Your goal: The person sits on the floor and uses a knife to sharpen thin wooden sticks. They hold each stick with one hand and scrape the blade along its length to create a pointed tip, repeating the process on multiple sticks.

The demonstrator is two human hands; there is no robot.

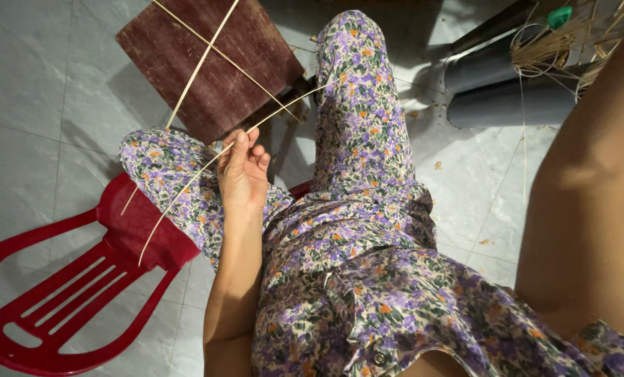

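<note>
Fingers of the left hand [243,167] pinch a thin bamboo strip [186,188] that arcs from about one o'clock of the hand down toward seven o'clock, crossing the floral-trousered knee [165,164]. Two more strips [204,59] lie crossed on the dark wooden stool [207,77] at eleven o'clock. The right arm [591,195] reaches up toward the bundle of fibres [546,49] at one o'clock (its hand is out of view, so grip unknown). A red plastic chair [61,293] sits at eight o'clock
</note>
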